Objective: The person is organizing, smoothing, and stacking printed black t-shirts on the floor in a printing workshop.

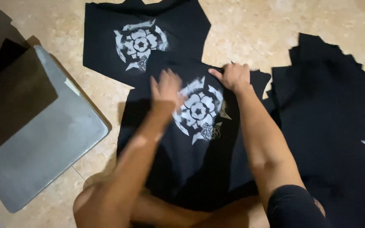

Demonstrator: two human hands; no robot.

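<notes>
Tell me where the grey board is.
The grey board lies on the floor at the head view's left, beside the black shirt under both hands.

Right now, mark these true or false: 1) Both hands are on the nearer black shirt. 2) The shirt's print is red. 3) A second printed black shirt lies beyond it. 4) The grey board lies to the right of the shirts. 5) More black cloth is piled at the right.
1) True: the left hand, blurred, lies flat on the nearer black shirt, and the right hand grips its top edge.
2) False: the flower-shaped print is white.
3) True: the second black shirt lies farther away on the floor, with the same white print.
4) False: the grey board lies to the left.
5) True: a pile of black cloth lies at the right.
</notes>
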